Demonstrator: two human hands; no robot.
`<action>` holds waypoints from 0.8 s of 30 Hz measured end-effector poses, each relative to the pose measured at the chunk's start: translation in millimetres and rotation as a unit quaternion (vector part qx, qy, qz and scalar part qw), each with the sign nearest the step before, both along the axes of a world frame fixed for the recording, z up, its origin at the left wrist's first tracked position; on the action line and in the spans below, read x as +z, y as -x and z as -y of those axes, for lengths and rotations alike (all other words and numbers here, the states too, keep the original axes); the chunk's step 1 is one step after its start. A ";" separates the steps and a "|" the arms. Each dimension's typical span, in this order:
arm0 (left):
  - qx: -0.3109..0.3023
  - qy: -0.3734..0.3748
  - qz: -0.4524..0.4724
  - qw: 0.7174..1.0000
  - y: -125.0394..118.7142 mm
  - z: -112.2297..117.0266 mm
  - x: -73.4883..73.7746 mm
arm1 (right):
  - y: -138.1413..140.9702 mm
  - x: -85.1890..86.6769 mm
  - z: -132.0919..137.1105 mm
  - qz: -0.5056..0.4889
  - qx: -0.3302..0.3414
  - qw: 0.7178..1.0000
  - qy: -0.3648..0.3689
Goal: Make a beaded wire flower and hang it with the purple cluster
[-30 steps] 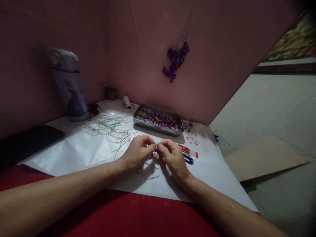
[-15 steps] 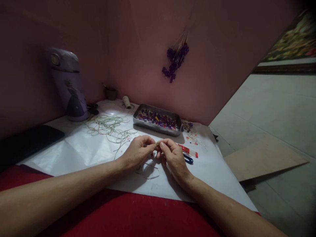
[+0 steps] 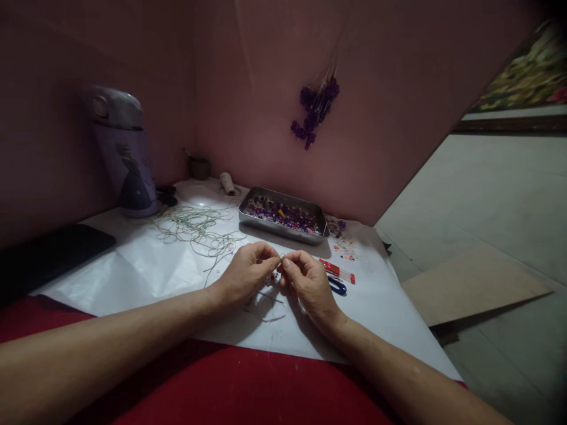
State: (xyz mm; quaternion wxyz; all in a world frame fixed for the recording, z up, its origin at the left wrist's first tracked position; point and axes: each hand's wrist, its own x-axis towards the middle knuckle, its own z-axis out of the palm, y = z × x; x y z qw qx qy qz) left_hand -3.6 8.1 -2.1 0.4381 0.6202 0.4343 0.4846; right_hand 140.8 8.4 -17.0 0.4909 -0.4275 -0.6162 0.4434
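Observation:
My left hand (image 3: 248, 270) and my right hand (image 3: 310, 284) meet over the white sheet, fingertips nearly touching. Both pinch a thin pale cord (image 3: 282, 257), which shows as a small loop between the fingertips. Under the left fingers hang a few small dark and red beads (image 3: 274, 276), partly hidden by the hands. Loose cord ends (image 3: 272, 320) lie on the sheet below. Just right of my right hand are a red packet with a clear end (image 3: 340, 271) and a blue-handled tool (image 3: 338, 285), its other end covered by the hand.
A metal tray (image 3: 283, 231) of purple, red and white beads stands behind the hands. Tangled green cord (image 3: 195, 227) spreads to the left, before a purple bottle (image 3: 126, 156). A thread spool (image 3: 227, 183) lies farther back. Purple bead strands (image 3: 315, 109) hang on the wall.
My right fingertips have shifted slightly left, closer to the left ones, and a small loop of cord now shows between them. Everything else stays put.

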 end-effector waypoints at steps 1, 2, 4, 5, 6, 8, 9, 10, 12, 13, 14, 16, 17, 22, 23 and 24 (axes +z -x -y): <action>0.001 -0.003 -0.004 1.000 -0.3 0.2 -0.1 | 0.2 0.1 0.2 0.002 0.000 1.000 0.000; 0.004 -0.007 -0.009 1.000 -0.6 0.3 -0.2 | 0.3 0.0 0.3 0.003 0.000 1.000 0.000; 0.012 -0.017 -0.025 0.999 -0.8 0.6 -0.6 | 0.4 -0.5 0.3 0.005 0.003 1.000 0.001; 0.019 -0.023 -0.037 0.999 -0.8 0.8 -0.9 | 0.3 -1.0 0.1 0.006 0.004 1.000 0.001; 0.028 -0.030 -0.051 0.998 -0.6 1.1 -1.1 | 0.1 -1.4 -0.2 0.008 0.005 1.000 0.001; 0.047 -0.045 -0.086 0.994 0.1 1.7 -1.6 | -0.2 -2.3 -1.0 0.015 0.005 1.000 -0.002; 0.056 -0.055 -0.104 0.991 0.4 2.1 -1.9 | -0.3 -2.6 -1.3 0.018 0.005 1.000 -0.004; 0.065 -0.065 -0.120 0.989 0.7 2.4 -2.0 | -0.4 -2.7 -1.5 0.021 0.007 1.000 -0.005; 0.078 -0.083 -0.144 0.983 0.9 3.0 -2.1 | -0.5 -2.4 -1.5 0.025 0.009 1.000 -0.007; 0.083 -0.091 -0.151 0.981 0.9 3.2 -2.0 | -0.4 -2.0 -1.2 0.026 0.009 1.000 -0.008; 0.085 -0.095 -0.155 0.980 0.9 3.3 -1.8 | -0.3 -1.4 -0.8 0.027 0.010 1.000 -0.008; 0.085 -0.097 -0.158 0.979 0.8 3.2 -1.4 | 0.0 0.1 0.2 0.028 0.010 1.000 -0.006; 0.084 -0.096 -0.158 0.979 0.7 3.1 -1.3 | 0.1 0.8 0.7 0.029 0.010 1.000 -0.005; 0.081 -0.090 -0.158 0.980 0.7 3.1 -1.7 | 0.5 2.7 1.4 0.030 0.010 0.999 -0.005; 0.080 -0.089 -0.160 0.980 0.7 3.5 -1.7 | 0.4 2.7 1.4 0.030 0.011 0.999 -0.004; 0.080 -0.088 -0.162 0.980 0.7 4.0 -1.6 | 0.2 2.7 1.3 0.029 0.011 1.000 -0.004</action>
